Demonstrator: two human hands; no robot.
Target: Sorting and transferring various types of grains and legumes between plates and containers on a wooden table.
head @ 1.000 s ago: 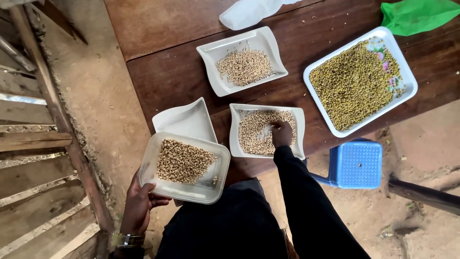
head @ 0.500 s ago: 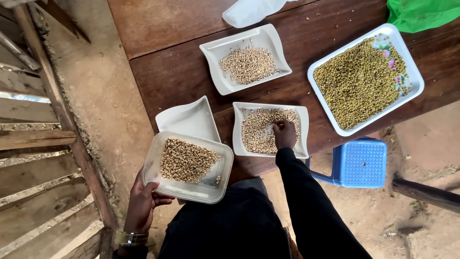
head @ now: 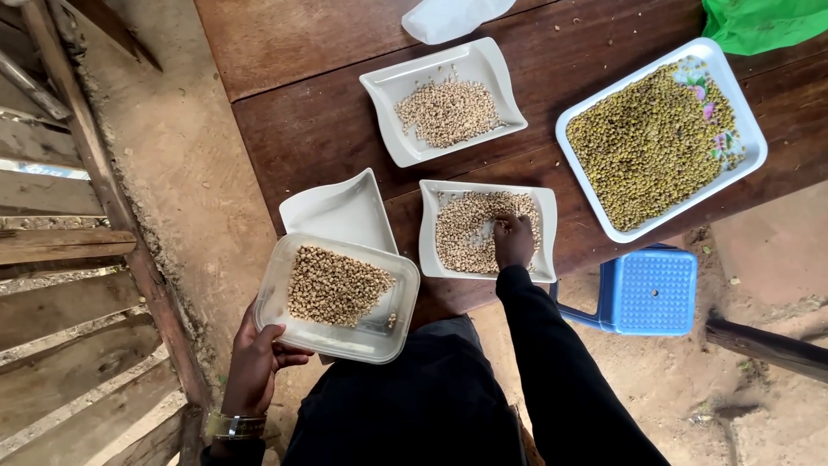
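My left hand [head: 256, 362] grips the near edge of a clear plastic container [head: 280, 321] holding brown grains, held off the table's edge above my lap. My right hand [head: 514, 242] rests fingers-down in the pale grains of a white square dish [head: 429, 255] at the table's near edge, fingers bunched among them. An empty white dish [head: 336, 211] lies just behind the container, partly covered by it.
A second white dish [head: 388, 91] of pale grains sits farther back. A large white tray [head: 749, 164] of green-yellow grains is at the right. A blue plastic stool [head: 651, 289], wooden table [head: 293, 112], green bag [head: 763, 22], white bag [head: 448, 17], wooden railing [head: 103, 198] at left.
My right hand has shifted slightly within the dish of pale grains. The left hand still holds the container in much the same place.
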